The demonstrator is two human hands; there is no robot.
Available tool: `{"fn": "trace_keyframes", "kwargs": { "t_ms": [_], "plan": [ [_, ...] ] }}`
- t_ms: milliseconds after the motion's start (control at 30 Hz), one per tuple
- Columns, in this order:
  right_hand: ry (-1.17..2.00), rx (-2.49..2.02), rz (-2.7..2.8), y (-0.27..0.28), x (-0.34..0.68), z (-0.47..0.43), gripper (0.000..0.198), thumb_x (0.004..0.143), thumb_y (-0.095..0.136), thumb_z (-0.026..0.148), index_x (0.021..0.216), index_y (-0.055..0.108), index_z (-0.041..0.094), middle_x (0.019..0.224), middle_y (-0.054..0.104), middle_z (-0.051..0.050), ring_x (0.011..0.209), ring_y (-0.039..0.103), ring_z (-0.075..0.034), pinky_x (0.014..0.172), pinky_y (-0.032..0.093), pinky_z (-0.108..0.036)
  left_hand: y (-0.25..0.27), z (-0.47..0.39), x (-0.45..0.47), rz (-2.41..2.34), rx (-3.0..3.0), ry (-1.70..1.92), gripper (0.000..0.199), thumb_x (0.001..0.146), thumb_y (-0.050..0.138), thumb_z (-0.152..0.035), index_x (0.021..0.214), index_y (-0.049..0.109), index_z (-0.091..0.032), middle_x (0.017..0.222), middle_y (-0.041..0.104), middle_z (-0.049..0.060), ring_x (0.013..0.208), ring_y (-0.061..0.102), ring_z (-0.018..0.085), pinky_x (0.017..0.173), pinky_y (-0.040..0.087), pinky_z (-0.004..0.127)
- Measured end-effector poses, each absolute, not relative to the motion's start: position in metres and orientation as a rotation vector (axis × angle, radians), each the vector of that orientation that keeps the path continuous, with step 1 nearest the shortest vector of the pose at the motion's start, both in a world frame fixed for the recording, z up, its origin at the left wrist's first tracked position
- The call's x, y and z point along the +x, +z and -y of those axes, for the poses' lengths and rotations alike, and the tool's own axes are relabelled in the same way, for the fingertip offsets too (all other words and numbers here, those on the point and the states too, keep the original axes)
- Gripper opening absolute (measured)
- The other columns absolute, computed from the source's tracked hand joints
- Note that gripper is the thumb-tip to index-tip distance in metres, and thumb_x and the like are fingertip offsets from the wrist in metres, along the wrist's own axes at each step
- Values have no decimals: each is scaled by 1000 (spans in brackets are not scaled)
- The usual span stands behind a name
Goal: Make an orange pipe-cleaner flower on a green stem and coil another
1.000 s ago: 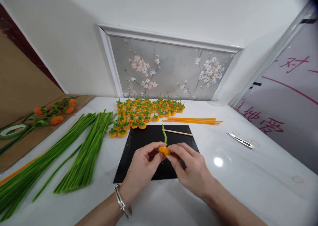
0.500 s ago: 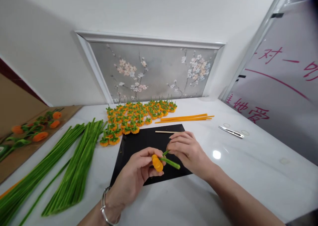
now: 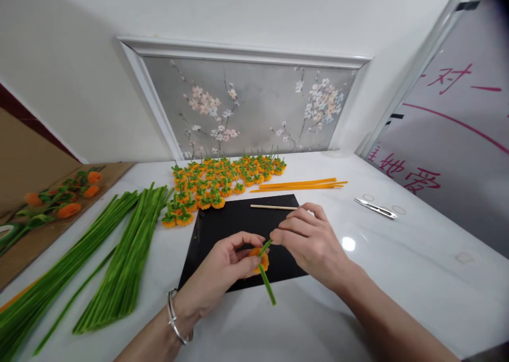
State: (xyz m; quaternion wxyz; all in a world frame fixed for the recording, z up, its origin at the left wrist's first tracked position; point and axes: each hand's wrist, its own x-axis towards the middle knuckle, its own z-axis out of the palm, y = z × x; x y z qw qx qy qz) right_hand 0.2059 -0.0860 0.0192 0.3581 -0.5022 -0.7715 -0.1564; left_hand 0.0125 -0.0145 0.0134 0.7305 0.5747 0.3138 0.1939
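My left hand [image 3: 222,264] pinches an orange fuzzy flower head [image 3: 263,266] above a black mat [image 3: 242,221]. A green pipe cleaner [image 3: 268,286] crosses the flower's underside, with one end pointing down toward me and the other up to the right. Closed on that upper end is my right hand [image 3: 312,243], its thumb and index finger pinching the tip. Part of the flower is hidden behind my left fingers. A thin wooden stick [image 3: 273,207] lies on the mat just beyond my right hand.
Several finished orange-and-green flower heads [image 3: 214,182] stand at the back. Orange pipe cleaners [image 3: 300,185] lie beside them, and bundles of green pipe cleaners [image 3: 123,266] at left. Small scissors [image 3: 375,208] lie at right on the white table [image 3: 397,266], near thin rings. Cardboard [image 3: 107,184] holds orange flowers at far left.
My left hand has turned the flower, so its green-crossed underside faces me. The pipe cleaner's free end has swung from pointing right to pointing down. The view has shifted slightly.
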Motion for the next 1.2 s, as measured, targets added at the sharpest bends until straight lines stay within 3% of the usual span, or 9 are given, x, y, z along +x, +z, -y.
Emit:
{"fn": "trace_keyframes", "kwargs": {
  "t_ms": [100,300,400,600,833,1067,1200],
  "plan": [
    [-417,-1305,2004,19,204,88,26,94,45,10,89,66,25,84,69,2,78,58,-13,84,34,-36,10,14,14,-668,1283,502,26,75,72,-20,98,60,-18,96,64,3,88,59,13,81,45,23],
    [-399,-1293,2106,14,202,87,24,95,47,12,93,66,26,91,68,2,84,60,-14,91,31,-39,13,18,15,-698,1355,556,15,77,70,-24,88,63,-16,84,59,-1,76,56,10,71,45,20],
    [-342,-1257,2135,11,200,86,24,96,43,12,92,64,22,89,67,0,76,58,-13,82,36,-34,15,21,16,-690,1340,546,16,76,70,-25,89,65,-16,83,60,0,76,57,11,72,47,21],
    [-408,-1318,2067,9,196,88,25,96,42,10,91,64,20,88,64,-4,87,55,-18,74,36,-33,15,22,17,-709,1210,530,18,76,71,-31,85,68,-16,83,64,1,77,61,12,74,51,23],
    [-355,-1393,2016,7,189,91,20,93,44,9,87,62,18,77,61,-5,71,51,-17,62,40,-31,14,22,17,-647,1254,548,16,78,70,-27,86,67,-14,85,64,2,79,60,11,76,51,21],
    [-152,-1297,2094,15,183,93,26,88,46,6,106,61,18,112,57,-10,97,52,-23,85,49,-39,13,21,16,-629,1236,633,21,80,68,-26,98,64,-17,94,63,2,89,60,13,83,52,26],
    [-110,-1239,2034,12,181,92,21,89,47,9,95,65,20,105,60,-9,92,55,-21,79,51,-38,13,22,16,-590,1230,628,25,78,70,-26,100,65,-16,96,64,3,93,60,15,84,52,27]
  ]
}}
